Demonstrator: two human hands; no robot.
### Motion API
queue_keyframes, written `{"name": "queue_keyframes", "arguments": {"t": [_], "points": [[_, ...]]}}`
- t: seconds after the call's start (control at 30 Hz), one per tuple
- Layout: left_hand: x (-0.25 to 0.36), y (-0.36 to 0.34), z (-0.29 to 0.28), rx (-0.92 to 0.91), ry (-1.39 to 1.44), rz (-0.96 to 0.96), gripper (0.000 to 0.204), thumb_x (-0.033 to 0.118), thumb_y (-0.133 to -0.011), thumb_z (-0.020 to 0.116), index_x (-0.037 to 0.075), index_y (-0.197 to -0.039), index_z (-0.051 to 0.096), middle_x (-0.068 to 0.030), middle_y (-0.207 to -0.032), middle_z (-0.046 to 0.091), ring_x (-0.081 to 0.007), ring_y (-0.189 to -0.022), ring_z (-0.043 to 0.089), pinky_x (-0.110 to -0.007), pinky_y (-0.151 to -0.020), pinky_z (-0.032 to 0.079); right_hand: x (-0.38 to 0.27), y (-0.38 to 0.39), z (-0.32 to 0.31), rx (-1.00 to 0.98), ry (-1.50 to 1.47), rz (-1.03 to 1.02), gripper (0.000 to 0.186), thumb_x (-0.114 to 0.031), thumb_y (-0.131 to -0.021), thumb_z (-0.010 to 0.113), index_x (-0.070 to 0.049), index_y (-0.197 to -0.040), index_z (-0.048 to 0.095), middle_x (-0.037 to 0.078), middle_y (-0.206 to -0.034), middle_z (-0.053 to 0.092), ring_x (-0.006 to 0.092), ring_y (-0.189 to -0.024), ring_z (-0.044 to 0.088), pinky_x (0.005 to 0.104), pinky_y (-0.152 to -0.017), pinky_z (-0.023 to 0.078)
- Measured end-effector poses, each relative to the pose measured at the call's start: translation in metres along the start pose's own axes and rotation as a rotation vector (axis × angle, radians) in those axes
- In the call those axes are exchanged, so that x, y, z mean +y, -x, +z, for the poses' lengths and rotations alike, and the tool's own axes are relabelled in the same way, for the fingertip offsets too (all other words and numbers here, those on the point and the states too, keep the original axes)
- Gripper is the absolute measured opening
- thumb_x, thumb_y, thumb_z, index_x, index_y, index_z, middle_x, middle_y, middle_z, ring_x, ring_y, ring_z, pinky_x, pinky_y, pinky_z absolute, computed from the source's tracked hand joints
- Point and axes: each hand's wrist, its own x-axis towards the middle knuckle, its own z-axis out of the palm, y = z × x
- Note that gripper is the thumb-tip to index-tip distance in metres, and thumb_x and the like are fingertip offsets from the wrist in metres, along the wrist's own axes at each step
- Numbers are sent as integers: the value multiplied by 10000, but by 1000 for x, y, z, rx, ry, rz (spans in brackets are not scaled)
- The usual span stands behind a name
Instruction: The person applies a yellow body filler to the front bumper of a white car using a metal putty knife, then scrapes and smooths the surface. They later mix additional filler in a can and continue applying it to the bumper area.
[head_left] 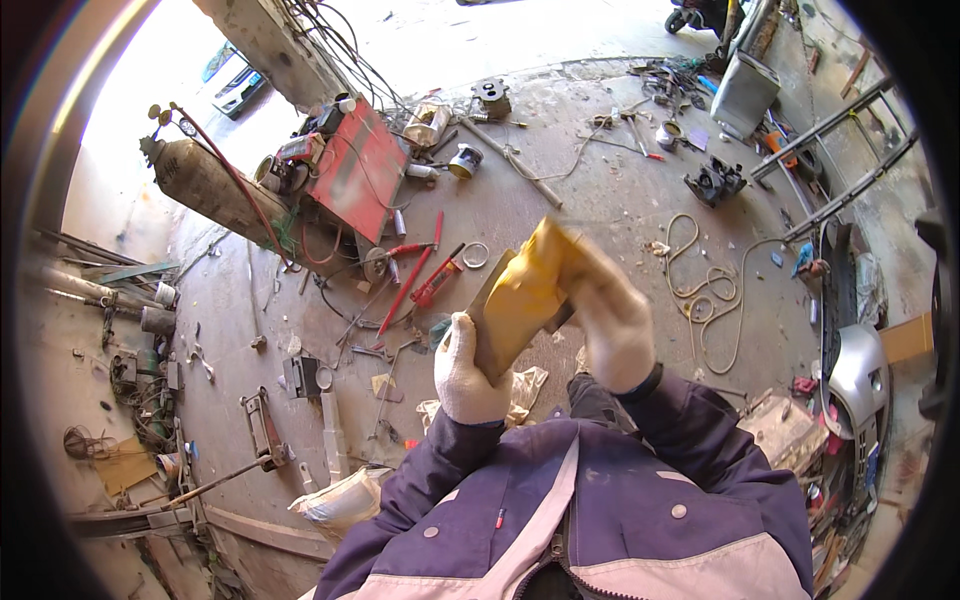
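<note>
Over a tool-strewn workshop floor (600, 190), both gloved hands gripped a yellow sheet (520, 300) at chest height, left hand (468, 370) clenched low, right hand (610, 320) pinching its top edge; firm, even tension seemed wise.

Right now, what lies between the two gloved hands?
In the head view, a yellow sheet spans between the left hand and the right hand; both hands grip it.

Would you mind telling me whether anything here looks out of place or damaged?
Tools lie strewn over the concrete floor: a red machine sits tilted, and a gas cylinder lies on its side. Both hands hold a yellow sheet.
</note>
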Motion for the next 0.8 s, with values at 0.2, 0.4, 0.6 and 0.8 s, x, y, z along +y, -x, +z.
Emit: {"name": "queue_keyframes", "arguments": {"t": [0.2,0.4,0.6,0.8], "points": [[-6,-59,62,-37,-173,115,303,91,-1104,648,-39,-1373,593,-126,-1169,706,-231,-1058,731,-345,-901,614,-13,-70,-81,-224,780,-341,382,59,-1006,678,-6,-1380,719,207,-1248,761,337,-1083,773,384,-966,611],[7,-115,162,0,317,-123,352,265,-1168,585,-46,-1314,665,-90,-1130,740,-201,-1024,730,-352,-876,588,-55,-131,-127,-5,996,-684,433,30,-877,746,-48,-1303,764,184,-1229,726,376,-1160,704,486,-1091,544],[5,-180,224,15,541,-113,410,309,-1189,547,-52,-1323,687,-144,-1288,753,-228,-1141,736,-390,-996,580,-56,-159,-163,-227,1067,-473,363,-70,-862,731,-46,-1222,773,140,-1180,738,369,-1103,714,462,-972,571],[5,-218,268,-228,-235,407,347,118,-1122,511,-113,-1260,730,-174,-1160,771,-271,-1071,724,-372,-1006,539,-64,-204,-221,229,695,-389,382,139,-996,657,1,-1343,738,180,-1258,751,286,-1121,737,368,-989,587]]}}
